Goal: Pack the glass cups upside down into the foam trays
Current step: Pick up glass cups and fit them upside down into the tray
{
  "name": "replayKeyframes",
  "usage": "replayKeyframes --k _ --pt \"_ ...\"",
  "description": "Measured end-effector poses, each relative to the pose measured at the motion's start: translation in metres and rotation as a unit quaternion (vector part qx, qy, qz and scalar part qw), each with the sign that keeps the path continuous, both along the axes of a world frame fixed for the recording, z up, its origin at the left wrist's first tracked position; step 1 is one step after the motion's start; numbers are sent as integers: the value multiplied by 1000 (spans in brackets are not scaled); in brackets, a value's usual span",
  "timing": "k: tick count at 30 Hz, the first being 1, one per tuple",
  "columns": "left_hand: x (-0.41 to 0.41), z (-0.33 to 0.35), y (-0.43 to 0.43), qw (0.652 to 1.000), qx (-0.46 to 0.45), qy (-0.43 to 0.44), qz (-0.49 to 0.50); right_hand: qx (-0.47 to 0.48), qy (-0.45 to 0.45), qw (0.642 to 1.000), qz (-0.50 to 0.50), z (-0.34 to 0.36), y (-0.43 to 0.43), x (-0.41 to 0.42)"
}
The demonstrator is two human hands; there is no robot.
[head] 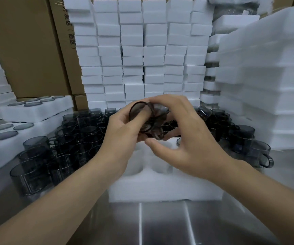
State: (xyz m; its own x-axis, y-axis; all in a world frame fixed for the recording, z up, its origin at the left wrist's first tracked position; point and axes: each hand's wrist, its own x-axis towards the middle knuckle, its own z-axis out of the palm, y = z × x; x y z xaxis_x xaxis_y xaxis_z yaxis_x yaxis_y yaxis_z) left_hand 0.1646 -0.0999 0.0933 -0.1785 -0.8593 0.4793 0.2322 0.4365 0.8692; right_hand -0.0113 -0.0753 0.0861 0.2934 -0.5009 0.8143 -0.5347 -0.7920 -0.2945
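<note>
Held a smoky glass cup tilted on its side in mid-air, just above the far end of the foam tray. Gripped it with the left hand, with the thumb pushed into the open mouth, and with the right hand, with fingers curled over it from above. Could not tell one cup from two in that grasp, given the blur. Saw round white wells in the tray, resting on the steel bench. Noted many loose cups standing mouth-up on the bench to the left of, behind and to the right of the tray. Noted filled trays at far left, with cup bases facing up in their wells. Noted stacked foam blocks behind, a tall foam stack at right, and cardboard boxes at back left.
</note>
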Motion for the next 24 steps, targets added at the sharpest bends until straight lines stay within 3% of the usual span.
replayKeyframes --k 3,9,13,16,24 --pt "1 -3 -5 999 -11 -24 40 -13 32 999 6 -2 1 1" --pt "-1 -3 -1 992 -75 -87 61 -28 67 994 -82 -2 -2 0" --pt "0 -1 2 997 -52 -49 43 -15 -46 992 -113 1 -3 -2" --pt "-1 -1 5 992 -89 -83 27 17 -146 984 -99 4 -2 -4" --pt "-2 -2 9 984 -151 -92 10 -1 -181 976 -120 6 3 0"
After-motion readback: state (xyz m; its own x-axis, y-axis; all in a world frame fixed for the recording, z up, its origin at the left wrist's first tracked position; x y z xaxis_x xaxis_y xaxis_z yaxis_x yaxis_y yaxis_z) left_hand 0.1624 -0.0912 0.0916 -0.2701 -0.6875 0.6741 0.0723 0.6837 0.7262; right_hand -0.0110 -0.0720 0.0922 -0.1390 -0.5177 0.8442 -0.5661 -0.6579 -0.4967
